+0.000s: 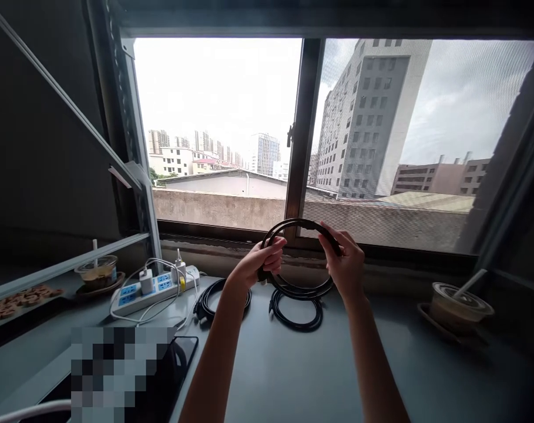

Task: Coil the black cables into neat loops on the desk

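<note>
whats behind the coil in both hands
Through the held coil, the window frame and wall beneath show. A lower coil peeks out below, its far edge partly covered and unseen.

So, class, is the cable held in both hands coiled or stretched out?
Coiled: the black cable forms a ring, held on opposite sides by the left hand and right hand.

We have one cable ring (308, 224) between our left hand (264, 258) and right hand (346, 259). Two more rings (298, 326) lie on the worktop (302, 376), with a power strip (163, 285) left, a cup (458, 311) right and a window (311, 129) behind.
</note>
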`<state>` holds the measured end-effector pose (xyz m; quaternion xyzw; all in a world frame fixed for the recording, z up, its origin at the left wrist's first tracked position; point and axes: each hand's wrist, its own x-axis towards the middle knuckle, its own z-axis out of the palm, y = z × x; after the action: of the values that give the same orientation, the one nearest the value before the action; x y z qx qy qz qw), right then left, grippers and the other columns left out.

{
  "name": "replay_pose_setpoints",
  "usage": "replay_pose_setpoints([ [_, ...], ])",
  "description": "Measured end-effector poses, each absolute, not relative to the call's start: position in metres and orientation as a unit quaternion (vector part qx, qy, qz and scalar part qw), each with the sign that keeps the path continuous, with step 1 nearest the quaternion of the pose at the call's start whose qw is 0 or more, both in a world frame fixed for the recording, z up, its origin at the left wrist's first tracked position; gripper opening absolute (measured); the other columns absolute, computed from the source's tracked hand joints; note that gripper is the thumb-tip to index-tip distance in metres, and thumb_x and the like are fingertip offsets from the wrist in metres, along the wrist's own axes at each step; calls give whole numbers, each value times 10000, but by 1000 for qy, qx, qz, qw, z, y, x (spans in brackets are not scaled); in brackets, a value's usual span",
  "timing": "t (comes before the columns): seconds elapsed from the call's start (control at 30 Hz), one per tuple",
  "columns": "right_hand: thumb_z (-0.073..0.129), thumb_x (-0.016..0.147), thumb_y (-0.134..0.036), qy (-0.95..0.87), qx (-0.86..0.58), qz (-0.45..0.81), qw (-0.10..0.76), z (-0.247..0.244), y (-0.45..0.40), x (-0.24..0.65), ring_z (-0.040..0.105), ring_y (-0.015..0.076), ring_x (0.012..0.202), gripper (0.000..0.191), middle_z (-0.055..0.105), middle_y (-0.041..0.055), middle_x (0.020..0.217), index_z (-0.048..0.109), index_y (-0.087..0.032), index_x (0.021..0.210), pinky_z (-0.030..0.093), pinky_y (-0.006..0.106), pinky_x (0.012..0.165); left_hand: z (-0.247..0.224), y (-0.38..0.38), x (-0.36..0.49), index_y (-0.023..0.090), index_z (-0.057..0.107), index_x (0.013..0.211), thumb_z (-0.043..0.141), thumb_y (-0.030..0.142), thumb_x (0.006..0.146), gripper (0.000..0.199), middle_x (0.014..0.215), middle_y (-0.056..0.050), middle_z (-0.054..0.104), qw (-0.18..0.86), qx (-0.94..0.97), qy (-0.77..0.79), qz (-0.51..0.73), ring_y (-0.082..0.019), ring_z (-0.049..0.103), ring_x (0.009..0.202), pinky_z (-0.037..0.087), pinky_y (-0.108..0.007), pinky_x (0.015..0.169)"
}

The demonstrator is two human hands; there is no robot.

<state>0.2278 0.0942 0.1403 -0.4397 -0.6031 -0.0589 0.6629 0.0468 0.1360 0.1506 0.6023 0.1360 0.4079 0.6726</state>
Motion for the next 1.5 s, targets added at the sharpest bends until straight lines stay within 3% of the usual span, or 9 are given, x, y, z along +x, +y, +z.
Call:
replay_pose_setpoints([
  [0.27,522,872,-357,-626,-434,-95,641,136,101,238,467,94,493,324,571,41,870,634,-243,1153,398,234,416,151,136,43,186,403,665,687,356,731,338,443,102,283,670,614,144,391,-31,276,403,374,-198,480],
  [0.53,574,836,-392,-618,-423,-44,661,139,95,226,423,48,407,345,558,27,875,643,-235,1136,377,207,328,150,139,51,188,338,638,694,496,677,472,471,110,225,648,591,180,445,-3,167,390,144,-147,366],
  [0.67,648,771,-432,-633,-429,-29,643,144,89,217,550,119,630,465,580,28,836,613,-215,1180,459,193,446,149,141,56,189,460,834,685,499,688,410,490,110,297,611,560,226,512,1,166,379,107,-135,359],
  [0.77,537,853,-419,-633,-434,-26,640,145,88,217,460,64,461,401,557,18,827,599,-224,1198,397,197,360,156,131,55,222,493,1093,679,479,706,500,513,93,397,584,565,245,529,-2,206,380,127,-127,361],
  [0.83,510,868,-412,-634,-427,-3,645,147,85,220,382,33,377,372,538,9,835,601,-248,1189,340,201,303,164,118,54,219,530,1128,673,470,713,506,518,70,439,542,589,261,539,-15,279,398,157,-130,362],
  [0.93,521,862,-401,-628,-399,27,667,152,77,223,396,41,401,332,523,-5,811,608,-278,1158,377,201,335,175,95,53,174,635,962,667,461,718,378,501,46,442,444,626,268,582,-38,366,445,204,-144,368],
  [1.2,534,869,-325,-588,-413,-115,686,163,63,225,567,135,752,180,602,13,848,655,-229,961,468,263,664,176,82,62,151,621,715,662,455,720,308,494,71,288,386,654,234,607,-28,213,436,163,-194,392],
  [1.37,573,833,-376,-543,-415,-169,710,161,67,226,555,131,703,192,594,23,862,663,-210,866,463,249,599,177,71,60,149,533,611,646,489,715,374,505,59,302,333,658,292,609,-46,246,466,182,-213,419],
  [1.5,613,766,-494,-525,-464,-48,712,161,65,222,528,100,519,314,605,24,802,645,-197,859,407,207,414,181,69,58,161,381,524,650,482,712,459,515,58,259,316,643,290,634,-50,211,494,176,-222,440],
])
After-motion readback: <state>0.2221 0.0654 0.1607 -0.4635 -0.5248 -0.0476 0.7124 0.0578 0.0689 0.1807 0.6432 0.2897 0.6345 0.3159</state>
